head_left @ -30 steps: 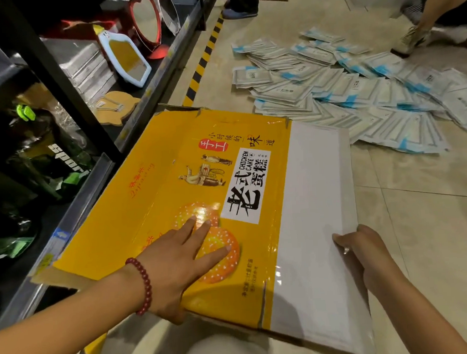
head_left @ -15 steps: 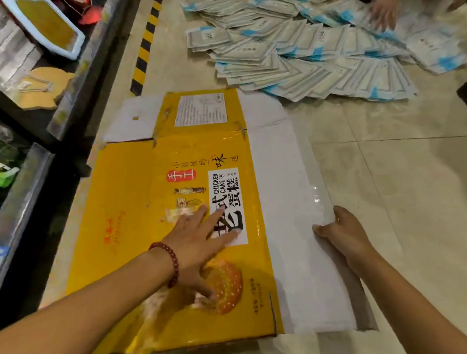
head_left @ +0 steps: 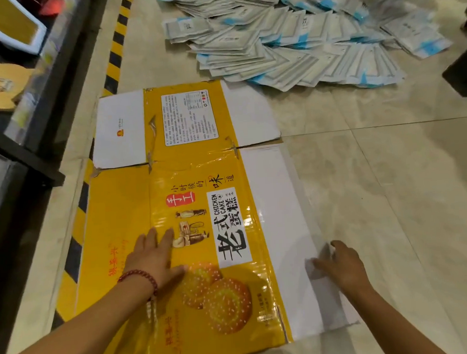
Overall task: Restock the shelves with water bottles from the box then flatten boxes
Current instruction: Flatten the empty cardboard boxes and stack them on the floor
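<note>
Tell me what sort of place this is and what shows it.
Probably a shop aisle during restocking: a goods-filled shelf unit along the left, yellow-black hazard tape on the tiled floor, a flattened Chicken Cake carton, and loose sealed packets piled nearby.

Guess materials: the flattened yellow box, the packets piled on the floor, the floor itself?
Yellow box: cardboard, likely with a glossy printed film; glare streaks on the yellow, brown torn edges at the flap slits. Packets: look like thin plastic or foil pouches, flat with sealed borders; blurred, so unsure. Floor: polished tile, marbled beige with grout lines.
</note>
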